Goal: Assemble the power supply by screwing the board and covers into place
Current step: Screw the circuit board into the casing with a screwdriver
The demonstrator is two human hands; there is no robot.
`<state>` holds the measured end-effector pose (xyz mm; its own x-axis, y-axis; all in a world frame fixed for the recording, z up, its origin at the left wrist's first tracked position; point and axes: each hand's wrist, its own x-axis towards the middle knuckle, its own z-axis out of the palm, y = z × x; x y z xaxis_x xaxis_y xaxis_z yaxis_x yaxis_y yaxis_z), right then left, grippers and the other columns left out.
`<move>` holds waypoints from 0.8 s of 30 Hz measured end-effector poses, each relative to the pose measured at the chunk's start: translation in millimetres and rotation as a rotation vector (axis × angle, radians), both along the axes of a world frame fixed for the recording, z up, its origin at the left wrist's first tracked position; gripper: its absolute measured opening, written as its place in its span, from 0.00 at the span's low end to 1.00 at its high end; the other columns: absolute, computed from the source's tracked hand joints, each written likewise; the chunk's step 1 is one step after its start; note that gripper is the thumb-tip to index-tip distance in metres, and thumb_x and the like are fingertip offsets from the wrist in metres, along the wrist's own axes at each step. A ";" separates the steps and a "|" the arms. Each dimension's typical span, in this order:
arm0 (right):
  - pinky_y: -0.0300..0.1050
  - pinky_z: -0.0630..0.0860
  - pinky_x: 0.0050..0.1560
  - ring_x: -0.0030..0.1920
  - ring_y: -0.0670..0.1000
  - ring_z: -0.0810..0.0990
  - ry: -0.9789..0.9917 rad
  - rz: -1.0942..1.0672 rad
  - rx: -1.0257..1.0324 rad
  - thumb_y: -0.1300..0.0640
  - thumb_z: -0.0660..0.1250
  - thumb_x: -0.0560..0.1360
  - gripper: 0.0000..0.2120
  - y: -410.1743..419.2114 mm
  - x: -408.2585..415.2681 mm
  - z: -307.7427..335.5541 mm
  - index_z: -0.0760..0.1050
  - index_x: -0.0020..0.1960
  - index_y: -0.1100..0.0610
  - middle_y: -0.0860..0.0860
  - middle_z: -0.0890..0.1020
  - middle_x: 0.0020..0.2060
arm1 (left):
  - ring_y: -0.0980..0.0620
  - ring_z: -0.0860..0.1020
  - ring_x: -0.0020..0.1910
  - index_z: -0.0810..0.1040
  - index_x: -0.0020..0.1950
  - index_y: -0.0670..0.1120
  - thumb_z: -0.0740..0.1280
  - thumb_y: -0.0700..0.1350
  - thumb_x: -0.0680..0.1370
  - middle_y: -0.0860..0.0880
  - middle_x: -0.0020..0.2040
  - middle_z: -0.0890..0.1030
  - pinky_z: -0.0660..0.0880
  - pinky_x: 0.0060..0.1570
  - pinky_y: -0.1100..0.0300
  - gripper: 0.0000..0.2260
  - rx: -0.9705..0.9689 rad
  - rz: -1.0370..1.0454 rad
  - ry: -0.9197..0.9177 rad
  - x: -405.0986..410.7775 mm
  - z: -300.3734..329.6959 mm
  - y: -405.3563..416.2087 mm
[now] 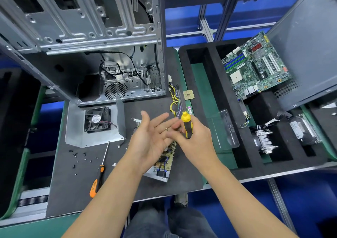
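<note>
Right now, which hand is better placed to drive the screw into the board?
Right hand: it grips the yellow screwdriver. The left hand lies open with the screw on its fingers.

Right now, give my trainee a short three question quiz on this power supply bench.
1. True or false: the left hand lies palm up with a small screw on its fingers.
2. Which tool does the right hand grip? A) the yellow-and-black screwdriver B) the orange-handled screwdriver C) pliers
3. Fill in: the fan sits in a metal cover, on the mat to the ___ of the hands.

Key: 1 true; 2 A; 3 left. The orange-handled screwdriver lies untouched on the mat, near the loose black screws.
</note>
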<state>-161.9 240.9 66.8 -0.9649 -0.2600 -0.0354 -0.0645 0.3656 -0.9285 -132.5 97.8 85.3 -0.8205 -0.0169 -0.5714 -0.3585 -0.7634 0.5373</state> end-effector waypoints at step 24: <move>0.46 0.71 0.43 0.37 0.48 0.80 -0.473 -0.070 -0.569 0.60 0.72 0.72 0.17 4.9 -3.6 -2.7 0.64 0.36 0.51 0.51 0.82 0.34 | 0.54 0.83 0.43 0.87 0.49 0.58 0.68 0.35 0.80 0.50 0.45 0.87 0.80 0.46 0.61 0.17 -0.854 -0.062 0.253 15.7 -15.1 13.1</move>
<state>-165.5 245.9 64.1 -0.8951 -0.3003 -0.3295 0.3949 -0.1914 -0.8985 -116.9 110.9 70.2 -0.9339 -0.3054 -0.1860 -0.1795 -0.0495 0.9825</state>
